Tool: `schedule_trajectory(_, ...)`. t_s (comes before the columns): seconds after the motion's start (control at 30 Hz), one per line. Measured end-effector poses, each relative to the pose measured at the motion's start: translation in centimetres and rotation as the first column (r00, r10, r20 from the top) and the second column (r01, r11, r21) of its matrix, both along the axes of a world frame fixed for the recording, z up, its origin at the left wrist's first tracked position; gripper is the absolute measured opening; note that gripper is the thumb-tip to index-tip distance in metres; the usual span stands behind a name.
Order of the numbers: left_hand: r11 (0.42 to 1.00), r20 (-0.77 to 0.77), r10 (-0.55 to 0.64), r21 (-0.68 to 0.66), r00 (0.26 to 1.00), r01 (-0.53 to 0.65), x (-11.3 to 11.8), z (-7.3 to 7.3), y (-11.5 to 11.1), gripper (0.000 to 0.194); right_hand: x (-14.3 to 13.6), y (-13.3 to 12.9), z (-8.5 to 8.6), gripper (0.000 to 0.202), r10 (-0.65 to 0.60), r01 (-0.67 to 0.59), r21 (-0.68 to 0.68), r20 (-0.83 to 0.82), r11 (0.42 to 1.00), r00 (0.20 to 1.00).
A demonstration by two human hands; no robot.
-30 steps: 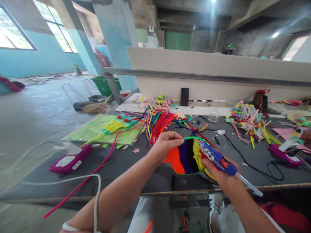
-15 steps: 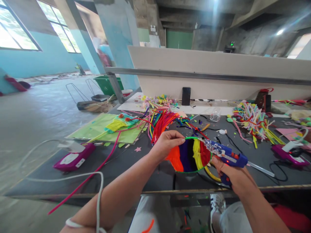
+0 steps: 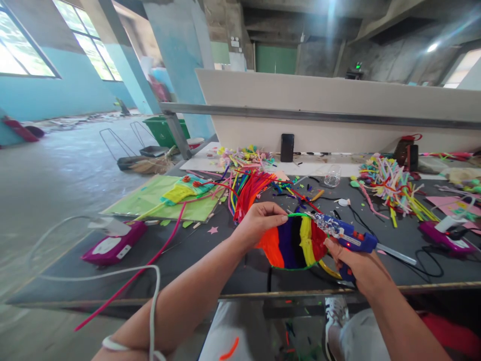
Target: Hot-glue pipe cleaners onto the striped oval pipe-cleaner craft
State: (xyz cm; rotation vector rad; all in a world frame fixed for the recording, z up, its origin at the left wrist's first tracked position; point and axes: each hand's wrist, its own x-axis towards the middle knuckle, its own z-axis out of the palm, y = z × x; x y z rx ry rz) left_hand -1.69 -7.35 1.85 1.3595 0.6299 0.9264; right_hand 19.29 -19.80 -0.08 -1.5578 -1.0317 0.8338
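Swinging round since a second ago, the blue glue gun (image 3: 351,239) now lies level, its foil-wrapped nozzle at the upper right rim of the striped fan (image 3: 295,243), where before it slanted across the piece. Right hand (image 3: 355,263) is wrapped tight round the gun's grip, wrist low over the near edge of the counter (image 3: 188,260). Left hand (image 3: 259,223) is closed in a pinch on the fan's green top rim, forearm reaching in from the lower left. That fan, in orange, purple, yellow and red bands, is held just above the counter's front edge. Bare dark surface lies left of the hands, before the magenta box (image 3: 112,245); a heap of pipe cleaners (image 3: 248,188) crowds just behind. Hard to tell whether the nozzle tip touches the rim. A yellow loop under the right hand is mostly hidden.
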Motion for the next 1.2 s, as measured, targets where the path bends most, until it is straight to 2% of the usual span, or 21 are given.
schedule_trajectory(0.1, 1.0, 0.013, 0.003, -0.003, 1.0, -0.003, 0.0, -0.1, 0.0, 0.019, 0.2, -0.1, 0.1, 0.045, 0.072, -0.073, -0.046, -0.022, 0.996, 0.997)
schedule_trajectory(0.43, 1.0, 0.008, 0.016, -0.018, 1.0, -0.015, 0.0, -0.1, 0.2, 0.019, 0.0, -0.2, -0.5, 0.04, 0.038, -0.036, -0.042, 0.049, 0.998, 0.998)
schedule_trajectory(0.73, 0.999, 0.012, -0.021, -0.032, 1.0, 0.022, -0.1, 0.1, 0.1, 0.019, -1.2, -0.1, 1.2, 0.044, 0.015, -0.025, -0.091, -0.109, 0.996, 0.994)
schedule_trajectory(0.83, 0.999, 0.011, -0.021, -0.044, 1.0, 0.022, 0.0, 0.1, 0.1, 0.018, -0.9, -0.1, 1.3, 0.045, 0.042, -0.06, -0.098, -0.18, 0.993, 0.983)
schedule_trajectory(0.93, 0.997, 0.021, -0.026, -0.076, 0.999, 0.027, 0.0, 0.1, 0.1, 0.018, -0.3, -0.3, 1.4, 0.045, 0.014, -0.051, -0.116, -0.302, 0.992, 0.953)
schedule_trajectory(1.07, 0.987, 0.062, 0.001, -0.163, 0.998, 0.009, -0.1, 0.1, 0.3, 0.02, 0.2, -0.8, 1.4, 0.04, 0.036, -0.063, -0.059, -0.377, 0.996, 0.926)
schedule_trajectory(1.2, 0.971, 0.121, 0.034, -0.238, 0.992, -0.005, 0.0, -0.2, 0.8, 0.022, 0.7, -0.9, 0.4, 0.038, 0.096, -0.088, 0.042, -0.305, 0.995, 0.947)
